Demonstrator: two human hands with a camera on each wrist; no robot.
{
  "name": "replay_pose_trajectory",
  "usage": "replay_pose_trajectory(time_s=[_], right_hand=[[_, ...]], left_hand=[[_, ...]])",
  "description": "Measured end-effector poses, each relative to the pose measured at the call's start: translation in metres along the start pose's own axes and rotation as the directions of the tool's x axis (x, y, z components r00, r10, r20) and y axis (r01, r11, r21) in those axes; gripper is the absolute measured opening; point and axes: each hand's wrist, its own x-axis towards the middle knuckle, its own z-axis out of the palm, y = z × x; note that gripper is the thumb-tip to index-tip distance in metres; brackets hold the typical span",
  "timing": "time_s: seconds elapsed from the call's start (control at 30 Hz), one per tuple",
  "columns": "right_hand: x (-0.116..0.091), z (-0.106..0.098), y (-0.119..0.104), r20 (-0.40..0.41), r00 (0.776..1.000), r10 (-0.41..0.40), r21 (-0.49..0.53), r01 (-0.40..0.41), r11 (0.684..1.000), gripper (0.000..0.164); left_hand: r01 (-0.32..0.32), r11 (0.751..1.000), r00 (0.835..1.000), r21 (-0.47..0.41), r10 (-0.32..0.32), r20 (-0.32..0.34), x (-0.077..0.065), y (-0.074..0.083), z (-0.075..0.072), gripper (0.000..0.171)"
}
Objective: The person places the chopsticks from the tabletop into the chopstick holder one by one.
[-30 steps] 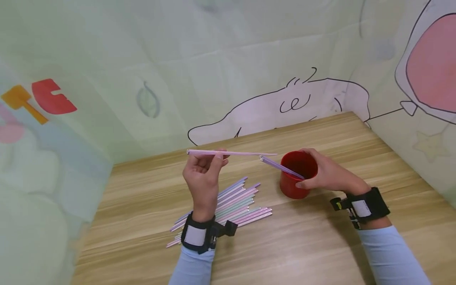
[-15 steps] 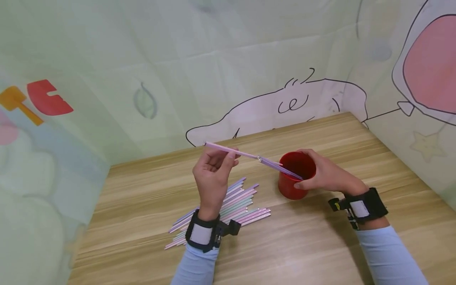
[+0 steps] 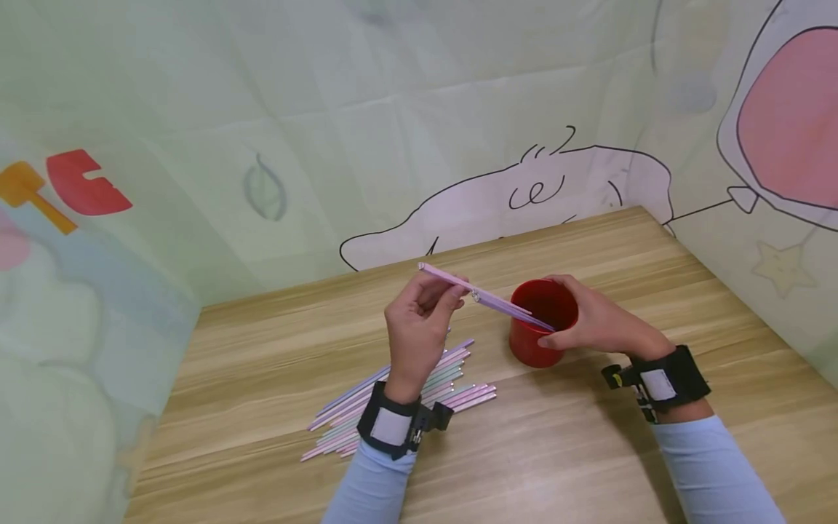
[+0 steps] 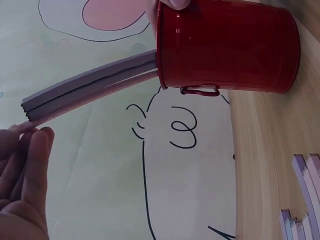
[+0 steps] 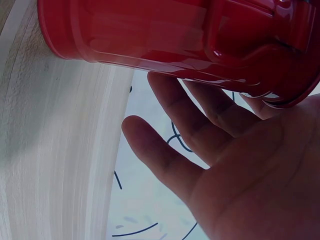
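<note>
My left hand pinches a pink chopstick near its thick end, between thumb and fingers. The thin end slants down to the right into the mouth of a red metal cup. A few purple chopsticks lean out over the cup's left rim, beside the pink one; in the left wrist view the purple chopsticks lie against it. My right hand grips the cup from the right, thumb at the near side. In the right wrist view its fingers lie against the cup wall.
Several pastel chopsticks lie in a loose fan on the wooden table, partly hidden under my left forearm. A printed cloth wall borders the table's back and sides. In the left wrist view a small wire handle shows on the cup.
My left hand has moved right, bringing the pink chopstick from nearly level and outside the cup to a downward slant with its tip in the mouth. The right hand holds its place.
</note>
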Motion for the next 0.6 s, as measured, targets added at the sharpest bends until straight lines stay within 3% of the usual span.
replay_pose_trajectory(time_s=[0.27, 0.6], right_hand=[[-0.0004, 0.0003, 0.0014, 0.007, 1.000, -0.003, 0.002, 0.003, 1.000, 0.088], [0.0000, -0.0005, 0.0016, 0.016, 1.000, 0.010, 0.002, -0.010, 1.000, 0.087]], left_hand=[[0.059, 0.991, 0.993, 0.122, -0.072, 0.098, -0.0034, -0.0033, 0.0023, 0.020], [0.086, 0.987, 0.989, 0.134, -0.100, 0.105, -0.0043, -0.0035, -0.0011, 0.021]])
